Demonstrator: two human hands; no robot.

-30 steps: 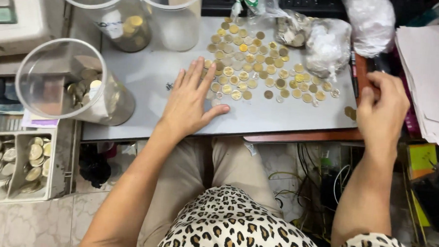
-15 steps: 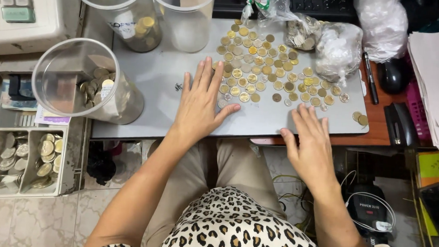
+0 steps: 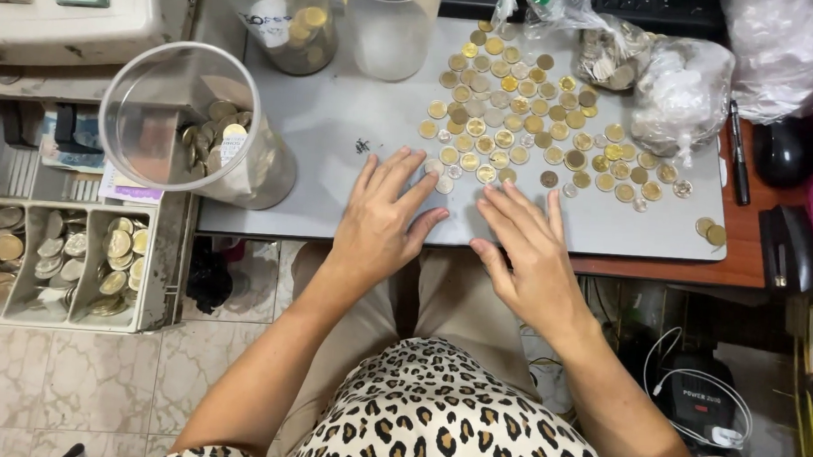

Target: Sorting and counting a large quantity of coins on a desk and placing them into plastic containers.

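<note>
Many gold and silver coins (image 3: 521, 124) lie spread flat on a grey board (image 3: 338, 125) that rests on the desk. My left hand (image 3: 384, 223) lies palm down on the board, fingers apart, its fingertips at the near edge of the coin spread. My right hand (image 3: 529, 252) lies beside it, fingers spread, tips just short of the nearest coins. Neither hand holds anything. A clear plastic jar (image 3: 192, 128) with some coins in it stands to the left of my left hand.
Two more clear jars (image 3: 288, 18) (image 3: 392, 27) stand at the back. Plastic bags of coins (image 3: 677, 94) lie at the right, with a pen (image 3: 737, 152) and a dark mouse (image 3: 785, 149). An open cash drawer (image 3: 58, 259) holds sorted coins at the left.
My right hand came from the desk's right edge, dropped below the desk, then rose onto the board beside my left hand. The view shifted closer and rightward.
</note>
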